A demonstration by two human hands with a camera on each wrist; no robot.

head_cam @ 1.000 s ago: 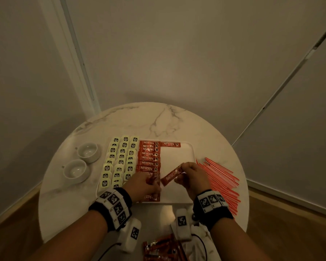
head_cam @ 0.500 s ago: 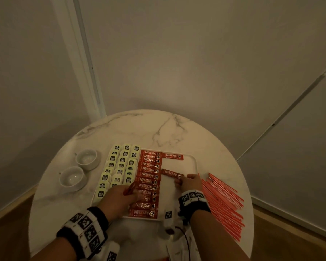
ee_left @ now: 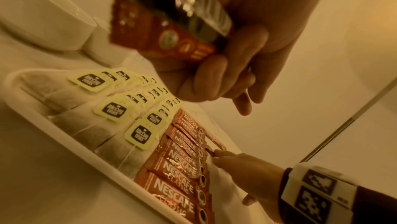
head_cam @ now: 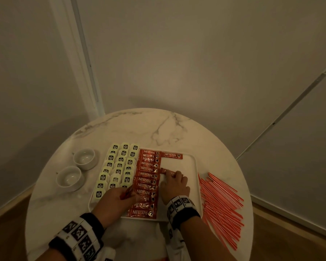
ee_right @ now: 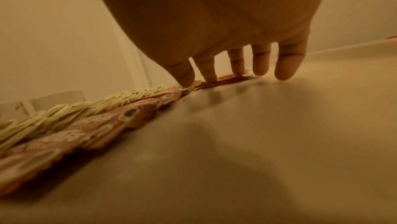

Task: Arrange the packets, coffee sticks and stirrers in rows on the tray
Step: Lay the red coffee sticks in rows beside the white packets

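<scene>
A white tray (head_cam: pixel 195 166) holds three columns of tea bag packets (head_cam: pixel 119 166) and a column of red coffee sticks (head_cam: pixel 148 180). One stick (head_cam: pixel 172 155) lies at the top of a second column. My right hand (head_cam: pixel 172 176) presses straight fingers (ee_right: pixel 237 68) on another coffee stick (head_cam: pixel 166 171) lying flat on the tray beside the column. My left hand (head_cam: pixel 120 194) hovers over the tray's near left and grips a small bunch of coffee sticks (ee_left: pixel 169 22). Red stirrers (head_cam: pixel 220 202) lie in a loose pile on the table, right of the tray.
Two white cups (head_cam: pixel 84 159) (head_cam: pixel 69 178) stand on the round marble table (head_cam: pixel 158 129) left of the tray. Walls close in behind the table. The right half of the tray is bare white around my right hand.
My right hand brought the coffee stick down from between both hands and laid it flat on the tray. The left hand drew back to the left with its bunch of sticks.
</scene>
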